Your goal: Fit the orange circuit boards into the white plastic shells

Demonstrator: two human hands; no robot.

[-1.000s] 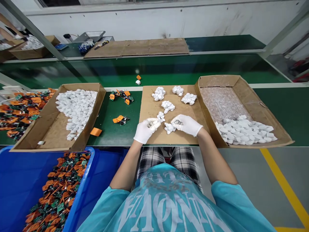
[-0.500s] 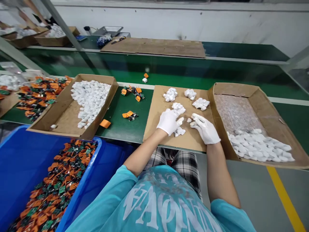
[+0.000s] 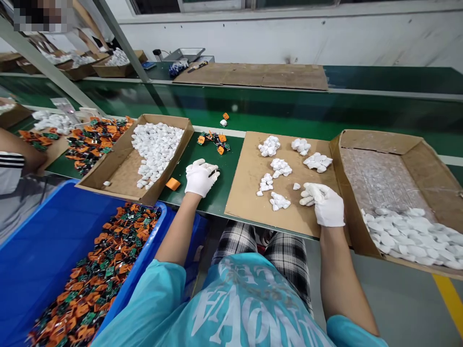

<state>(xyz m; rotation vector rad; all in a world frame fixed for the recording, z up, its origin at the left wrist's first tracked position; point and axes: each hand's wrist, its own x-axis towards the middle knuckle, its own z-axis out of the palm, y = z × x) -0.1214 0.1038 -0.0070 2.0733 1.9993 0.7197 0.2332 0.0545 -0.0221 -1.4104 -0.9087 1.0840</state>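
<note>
My left hand (image 3: 201, 178), in a white glove, is over the green tabletop with its fingers curled down. Dark bits of small electronic parts (image 3: 217, 169) show at its fingertips; the rest is hidden beneath the hand. My gloved right hand (image 3: 322, 201) is at the right of a cardboard sheet (image 3: 242, 193), its fingers bent together; whether anything is in them is hidden. A single white piece (image 3: 296, 186) lies just left of it. Several small heaps of white pieces (image 3: 279, 201) are spread over the sheet.
On the left stands a cardboard box (image 3: 119, 176) of white pieces, on the right another box (image 3: 379, 144). A blue bin (image 3: 39, 231) holds orange, green and black parts. Beyond my left hand are a parts cluster (image 3: 213, 140) and an orange block (image 3: 173, 184). A person's arm (image 3: 21, 148) shows far left.
My left hand has left the white heaps and moved left onto the small parts cluster. My right hand has drawn its fingers in beside the single white piece. The view has shifted left.
</note>
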